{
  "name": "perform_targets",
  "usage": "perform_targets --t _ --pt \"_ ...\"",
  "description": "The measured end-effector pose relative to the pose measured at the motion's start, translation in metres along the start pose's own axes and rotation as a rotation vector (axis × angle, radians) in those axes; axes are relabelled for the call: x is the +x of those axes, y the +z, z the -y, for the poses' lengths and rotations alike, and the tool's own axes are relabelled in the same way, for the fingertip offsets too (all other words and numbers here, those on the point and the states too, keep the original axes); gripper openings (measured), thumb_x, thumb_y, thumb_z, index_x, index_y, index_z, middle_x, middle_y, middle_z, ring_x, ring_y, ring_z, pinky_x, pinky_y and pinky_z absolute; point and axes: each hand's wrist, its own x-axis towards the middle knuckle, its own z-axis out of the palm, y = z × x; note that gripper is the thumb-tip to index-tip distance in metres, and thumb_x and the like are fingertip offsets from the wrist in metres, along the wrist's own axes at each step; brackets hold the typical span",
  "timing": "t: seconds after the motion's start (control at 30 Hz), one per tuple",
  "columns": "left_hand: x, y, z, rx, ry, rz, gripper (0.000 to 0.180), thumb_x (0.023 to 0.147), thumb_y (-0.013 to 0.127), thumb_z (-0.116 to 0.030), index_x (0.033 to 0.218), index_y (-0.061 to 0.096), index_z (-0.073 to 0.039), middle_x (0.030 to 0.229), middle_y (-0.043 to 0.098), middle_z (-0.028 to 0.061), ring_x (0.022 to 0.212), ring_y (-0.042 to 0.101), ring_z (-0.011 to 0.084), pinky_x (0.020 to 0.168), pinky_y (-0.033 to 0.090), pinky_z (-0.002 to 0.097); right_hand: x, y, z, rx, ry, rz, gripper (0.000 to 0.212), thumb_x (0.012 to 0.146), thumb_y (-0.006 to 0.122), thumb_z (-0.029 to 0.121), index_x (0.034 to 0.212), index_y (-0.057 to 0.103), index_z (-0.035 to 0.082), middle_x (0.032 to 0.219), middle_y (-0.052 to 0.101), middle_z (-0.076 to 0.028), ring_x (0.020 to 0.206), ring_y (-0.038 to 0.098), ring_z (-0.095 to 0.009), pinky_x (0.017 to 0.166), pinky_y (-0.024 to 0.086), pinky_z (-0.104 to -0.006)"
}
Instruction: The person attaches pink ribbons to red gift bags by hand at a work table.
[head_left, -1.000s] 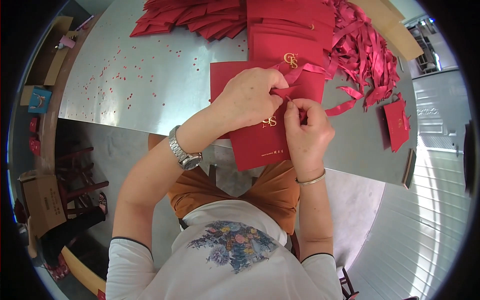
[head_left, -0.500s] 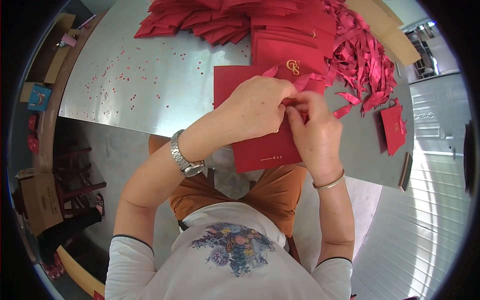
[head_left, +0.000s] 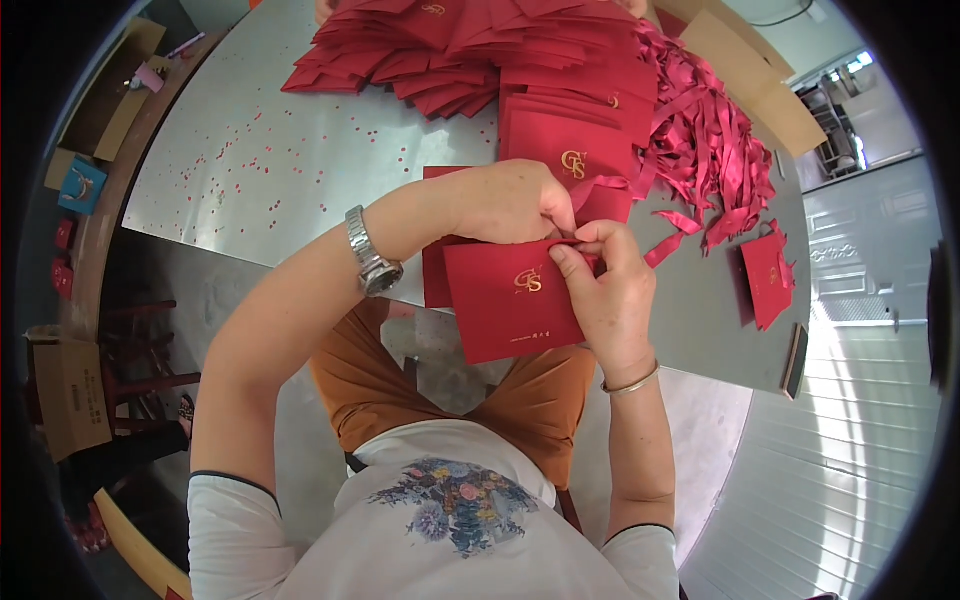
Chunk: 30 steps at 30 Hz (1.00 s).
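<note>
Over the table's near edge is a small red paper bag [head_left: 500, 325] with a gold emblem on its front. My right hand [head_left: 615, 300] pinches its upper right edge, thumb on the front. At the bag's top edge my left hand [head_left: 510, 205] is closed, its fingertips curled down and mostly hidden. A dark pink ribbon [head_left: 605, 184] comes out beside the left hand's knuckles; where it meets the fingers is hard to see. Another red bag [head_left: 435, 270] lies flat beneath my left wrist and behind the held one.
Stacked red bags [head_left: 560, 125] and a spread pile of them [head_left: 400, 50] cover the far side. Loose ribbons [head_left: 715, 150] heap at the right, near a standing red bag [head_left: 765, 275]. Another person's hand [head_left: 325, 10] shows at the far edge. Red paper dots [head_left: 240, 160] dot the table [head_left: 340, 150].
The held bag's front has come round to show its emblem, and its top edge is lower. My right hand has moved down. Another person's hands have appeared at the far edge.
</note>
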Motion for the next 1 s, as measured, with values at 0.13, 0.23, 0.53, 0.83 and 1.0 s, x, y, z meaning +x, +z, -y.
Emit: perform_targets --t 0.13,0.23,0.53,0.83,1.0 --pt "-0.004 -0.001 -0.005 0.140 0.027 -0.066 0.019 0.081 0.061 -0.005 0.097 0.071 -0.003 0.084 0.069 0.0161 0.077 0.066 0.0293 0.071 0.051 0.0372 0.004 -0.001 0.009 -0.004 0.153 0.134 0.034 0.072 0.081 0.017 0.093 0.057 0.007 0.071 0.065 -0.007 0.061 0.065 -0.022 0.056 0.051 -0.0349" --pt "-0.007 -0.004 0.001 0.229 0.015 -0.219 0.015 0.081 0.063 -0.008 0.092 0.071 -0.004 0.082 0.068 0.0167 0.080 0.065 0.0346 0.072 0.051 0.0407 0.008 -0.001 0.007 -0.094 0.222 0.210 0.032 0.073 0.079 0.015 0.093 0.056 0.006 0.070 0.065 -0.006 0.059 0.064 -0.022 0.057 0.051 -0.0357" --pt "-0.029 -0.027 0.020 0.487 -0.207 -0.599 0.018 0.087 0.060 -0.016 0.098 0.070 -0.006 0.087 0.069 0.0154 0.084 0.066 0.0330 0.074 0.052 0.0418 -0.003 0.004 -0.012 -0.012 0.209 0.193 0.035 0.075 0.075 0.011 0.102 0.053 0.005 0.070 0.064 -0.007 0.061 0.063 -0.023 0.058 0.051 -0.0362" --pt "-0.076 0.017 -0.012 0.318 -0.076 -0.436 0.021 0.080 0.068 -0.016 0.095 0.068 -0.002 0.089 0.063 0.0151 0.090 0.060 0.0352 0.081 0.049 0.0424 -0.009 0.008 -0.008 -0.104 0.207 0.112 0.030 0.076 0.074 0.011 0.100 0.054 0.008 0.070 0.064 -0.005 0.062 0.064 -0.023 0.057 0.051 -0.0362" --pt "-0.075 0.022 -0.010 0.057 -0.197 -0.402 0.019 0.079 0.068 -0.015 0.093 0.067 -0.001 0.092 0.064 0.0154 0.092 0.061 0.0332 0.083 0.049 0.0396 -0.007 0.005 0.000 -0.215 0.075 -0.080 0.029 0.076 0.073 0.011 0.099 0.055 0.008 0.072 0.065 -0.005 0.063 0.065 -0.025 0.057 0.050 -0.0368"
